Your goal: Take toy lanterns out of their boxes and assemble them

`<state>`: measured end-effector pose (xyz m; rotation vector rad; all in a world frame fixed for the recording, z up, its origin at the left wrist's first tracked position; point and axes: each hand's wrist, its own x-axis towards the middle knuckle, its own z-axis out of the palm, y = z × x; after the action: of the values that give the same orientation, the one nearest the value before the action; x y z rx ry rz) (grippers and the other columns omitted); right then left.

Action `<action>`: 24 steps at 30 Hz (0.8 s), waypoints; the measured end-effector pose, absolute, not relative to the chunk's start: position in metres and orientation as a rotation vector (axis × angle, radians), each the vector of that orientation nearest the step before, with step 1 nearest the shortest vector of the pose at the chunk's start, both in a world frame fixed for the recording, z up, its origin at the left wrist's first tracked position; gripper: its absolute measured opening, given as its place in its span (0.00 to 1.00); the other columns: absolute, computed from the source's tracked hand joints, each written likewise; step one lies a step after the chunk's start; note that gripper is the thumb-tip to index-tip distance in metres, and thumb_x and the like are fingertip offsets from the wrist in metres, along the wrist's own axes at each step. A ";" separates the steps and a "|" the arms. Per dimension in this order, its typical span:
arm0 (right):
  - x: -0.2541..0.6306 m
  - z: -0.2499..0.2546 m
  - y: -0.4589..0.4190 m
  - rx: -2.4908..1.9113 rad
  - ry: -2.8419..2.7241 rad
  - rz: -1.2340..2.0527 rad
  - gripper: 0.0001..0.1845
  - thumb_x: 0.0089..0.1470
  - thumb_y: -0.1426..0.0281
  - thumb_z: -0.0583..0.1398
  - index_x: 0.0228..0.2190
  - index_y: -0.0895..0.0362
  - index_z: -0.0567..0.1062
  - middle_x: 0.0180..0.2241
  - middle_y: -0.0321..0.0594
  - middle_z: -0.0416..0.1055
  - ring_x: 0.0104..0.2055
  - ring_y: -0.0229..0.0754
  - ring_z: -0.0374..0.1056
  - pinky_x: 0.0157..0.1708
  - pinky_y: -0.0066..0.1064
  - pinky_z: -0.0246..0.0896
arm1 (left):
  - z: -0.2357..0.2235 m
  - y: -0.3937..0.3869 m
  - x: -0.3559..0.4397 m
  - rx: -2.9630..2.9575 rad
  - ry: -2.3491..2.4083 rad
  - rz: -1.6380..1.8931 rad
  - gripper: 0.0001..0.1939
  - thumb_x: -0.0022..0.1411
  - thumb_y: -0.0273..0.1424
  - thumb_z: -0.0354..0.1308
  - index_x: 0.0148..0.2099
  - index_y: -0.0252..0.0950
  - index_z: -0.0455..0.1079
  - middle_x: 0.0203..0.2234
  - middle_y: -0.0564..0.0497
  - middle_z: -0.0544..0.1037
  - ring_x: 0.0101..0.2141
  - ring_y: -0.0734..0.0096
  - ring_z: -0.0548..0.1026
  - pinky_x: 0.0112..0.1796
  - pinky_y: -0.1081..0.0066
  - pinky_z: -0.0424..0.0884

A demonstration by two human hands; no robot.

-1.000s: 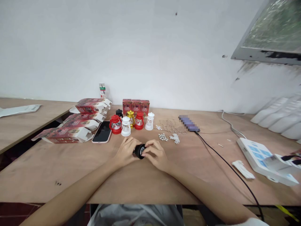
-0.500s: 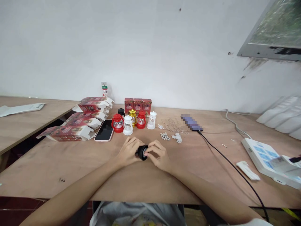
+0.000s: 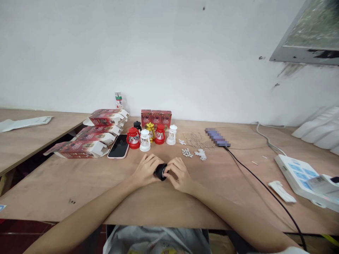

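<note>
Lower centre of frame: left hand [image 3: 146,171] closed around black miniature lantern [image 3: 159,172], long axis roughly sideways, round end facing right hand [image 3: 184,179]; right fingers [image 3: 177,163] touch that end, pinch unclear.

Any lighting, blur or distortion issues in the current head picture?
Head view throughout: soft light, faint shadows on the wooden table; the white power strip looks stretched toward the right edge; pixelation covers the cabled phone; the black cylindrical piece between left hand and right hand shows little inner detail.
</note>
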<state>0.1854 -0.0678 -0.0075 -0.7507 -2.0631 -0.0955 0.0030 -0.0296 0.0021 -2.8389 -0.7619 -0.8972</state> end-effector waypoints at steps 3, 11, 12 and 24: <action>0.186 -0.008 -0.067 -0.745 -2.077 -0.118 0.06 0.57 0.70 0.51 0.29 0.56 0.65 0.28 0.39 0.65 0.31 0.40 0.58 0.32 0.34 0.53 | 0.003 -0.030 0.003 -2.843 -0.777 -0.918 0.13 0.56 0.39 0.55 0.40 0.36 0.64 0.33 0.48 0.75 0.36 0.64 0.70 0.34 0.66 0.58; 0.185 -0.008 -0.067 -0.745 -2.032 -0.087 0.06 0.57 0.72 0.52 0.31 0.56 0.68 0.29 0.40 0.66 0.32 0.40 0.61 0.33 0.33 0.56 | 0.005 -0.030 0.003 -2.859 -0.847 -1.037 0.15 0.53 0.37 0.59 0.40 0.37 0.63 0.34 0.49 0.75 0.36 0.64 0.70 0.36 0.66 0.61; 0.184 -0.008 -0.068 -0.756 -2.007 -0.083 0.06 0.58 0.72 0.52 0.31 0.55 0.69 0.30 0.40 0.67 0.32 0.39 0.62 0.33 0.33 0.57 | 0.005 -0.030 0.003 -2.850 -0.845 -1.062 0.15 0.53 0.37 0.59 0.40 0.37 0.63 0.34 0.49 0.75 0.36 0.64 0.70 0.37 0.66 0.62; 0.185 -0.007 -0.066 -0.741 -1.923 -0.047 0.08 0.55 0.72 0.56 0.28 0.52 0.74 0.26 0.38 0.71 0.33 0.40 0.64 0.33 0.35 0.60 | 0.006 -0.031 0.005 -2.839 -0.879 -1.062 0.14 0.54 0.37 0.58 0.40 0.37 0.63 0.33 0.49 0.75 0.36 0.64 0.70 0.37 0.66 0.63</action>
<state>0.1853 -0.0665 -0.0068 -0.7408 -1.9227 -0.0468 0.0045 -0.0315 0.0061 -2.8387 -0.8789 -1.0622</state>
